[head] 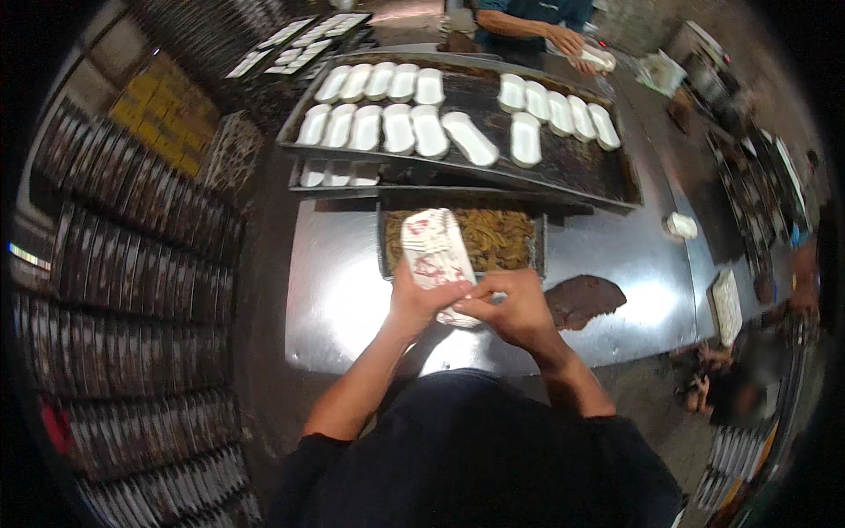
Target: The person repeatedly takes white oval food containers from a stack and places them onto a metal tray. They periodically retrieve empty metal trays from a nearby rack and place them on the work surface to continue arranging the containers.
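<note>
A long white piece (436, 241) with red markings and ridges across it tilts in front of me; its material is hard to tell. My left hand (419, 297) grips its left side, thumb across its face. At its lower right edge, the fingers of my right hand (505, 303) are bent and pinch it. Behind and partly hidden by it, a rectangular metal pan (541, 244) holds brown-yellow shredded food (502, 234). Beyond lies a large dark baking tray (472, 89) bearing two rows of white oblong pieces (397, 129) with sunken middles.
A shiny metal tabletop (337, 264) carries a dark brown patch (587, 300) and a small white block (681, 226). Across the table a person's hands (571, 49) hold a white piece. Racks of stacked trays (145, 264) stand left. Another person's hands (703, 376) show at right.
</note>
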`<state>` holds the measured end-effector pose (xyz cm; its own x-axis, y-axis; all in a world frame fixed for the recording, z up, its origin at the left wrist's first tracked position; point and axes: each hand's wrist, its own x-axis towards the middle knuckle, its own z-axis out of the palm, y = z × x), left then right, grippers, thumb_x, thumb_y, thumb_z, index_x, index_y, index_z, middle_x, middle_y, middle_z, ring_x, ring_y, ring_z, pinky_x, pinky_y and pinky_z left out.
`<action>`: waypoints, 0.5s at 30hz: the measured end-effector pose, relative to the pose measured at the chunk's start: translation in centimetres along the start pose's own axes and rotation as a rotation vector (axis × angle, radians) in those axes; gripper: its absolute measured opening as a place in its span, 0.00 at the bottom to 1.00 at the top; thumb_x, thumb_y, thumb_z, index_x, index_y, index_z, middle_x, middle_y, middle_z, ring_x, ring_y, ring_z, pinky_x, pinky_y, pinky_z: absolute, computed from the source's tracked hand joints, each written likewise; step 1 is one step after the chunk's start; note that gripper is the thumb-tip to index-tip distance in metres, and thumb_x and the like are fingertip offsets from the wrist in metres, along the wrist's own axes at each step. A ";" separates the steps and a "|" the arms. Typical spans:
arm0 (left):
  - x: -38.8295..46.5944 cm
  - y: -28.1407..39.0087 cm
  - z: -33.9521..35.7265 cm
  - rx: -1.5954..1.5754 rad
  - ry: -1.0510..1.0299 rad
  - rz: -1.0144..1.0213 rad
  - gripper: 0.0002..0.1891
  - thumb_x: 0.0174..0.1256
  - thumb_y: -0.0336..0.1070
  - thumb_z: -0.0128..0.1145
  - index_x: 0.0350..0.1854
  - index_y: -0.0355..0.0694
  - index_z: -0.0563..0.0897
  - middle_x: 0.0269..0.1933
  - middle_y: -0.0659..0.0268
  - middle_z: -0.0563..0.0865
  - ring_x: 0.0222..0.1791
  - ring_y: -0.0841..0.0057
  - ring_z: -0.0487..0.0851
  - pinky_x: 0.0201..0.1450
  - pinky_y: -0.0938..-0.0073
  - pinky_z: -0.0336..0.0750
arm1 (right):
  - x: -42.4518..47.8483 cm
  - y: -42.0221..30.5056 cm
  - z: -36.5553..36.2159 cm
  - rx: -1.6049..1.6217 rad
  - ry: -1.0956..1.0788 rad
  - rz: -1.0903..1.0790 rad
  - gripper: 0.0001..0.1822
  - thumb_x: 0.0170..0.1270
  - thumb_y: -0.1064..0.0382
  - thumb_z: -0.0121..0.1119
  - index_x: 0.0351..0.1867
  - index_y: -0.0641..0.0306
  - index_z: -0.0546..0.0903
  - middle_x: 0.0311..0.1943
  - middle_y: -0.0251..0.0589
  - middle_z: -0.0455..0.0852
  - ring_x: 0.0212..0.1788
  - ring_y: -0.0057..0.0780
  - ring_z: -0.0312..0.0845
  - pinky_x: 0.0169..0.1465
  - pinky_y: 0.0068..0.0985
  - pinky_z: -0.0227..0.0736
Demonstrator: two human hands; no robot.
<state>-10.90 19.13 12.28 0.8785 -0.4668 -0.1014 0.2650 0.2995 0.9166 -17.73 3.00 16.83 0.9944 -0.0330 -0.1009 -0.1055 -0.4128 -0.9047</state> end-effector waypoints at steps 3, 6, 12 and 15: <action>0.4 0.0 0.5 0.069 0.028 -0.006 0.30 0.50 0.22 0.73 0.58 0.32 0.74 0.45 0.60 0.86 0.41 0.76 0.86 0.46 0.75 0.82 | 1.2 2.3 -0.5 0.043 -0.043 -0.231 0.09 0.57 0.65 0.70 0.35 0.68 0.87 0.30 0.46 0.88 0.35 0.36 0.85 0.42 0.31 0.76; 1.2 0.3 2.2 0.120 -0.026 0.053 0.31 0.48 0.21 0.73 0.57 0.33 0.74 0.45 0.60 0.86 0.42 0.76 0.86 0.45 0.75 0.83 | 1.6 3.4 -2.4 0.112 -0.137 -0.228 0.10 0.56 0.65 0.71 0.37 0.67 0.87 0.31 0.46 0.89 0.35 0.35 0.85 0.43 0.31 0.76; 2.7 -0.2 4.9 0.101 -0.039 -0.036 0.25 0.49 0.20 0.70 0.52 0.32 0.79 0.43 0.60 0.88 0.39 0.75 0.88 0.44 0.75 0.83 | 0.7 2.5 -7.0 0.075 -0.183 0.038 0.13 0.59 0.60 0.70 0.37 0.70 0.88 0.28 0.47 0.88 0.31 0.29 0.83 0.39 0.30 0.75; 3.1 -0.7 6.5 0.033 -0.007 -0.029 0.23 0.50 0.22 0.69 0.52 0.32 0.79 0.43 0.59 0.88 0.38 0.75 0.88 0.43 0.75 0.83 | 0.9 3.7 -9.8 -0.015 -0.239 -0.078 0.13 0.62 0.60 0.70 0.38 0.70 0.87 0.28 0.45 0.88 0.32 0.23 0.81 0.39 0.27 0.74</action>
<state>-10.94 12.12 13.84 0.8679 -0.4805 -0.1260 0.2773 0.2582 0.9254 -17.09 -7.43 17.46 0.9682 0.2151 -0.1276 -0.0265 -0.4192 -0.9075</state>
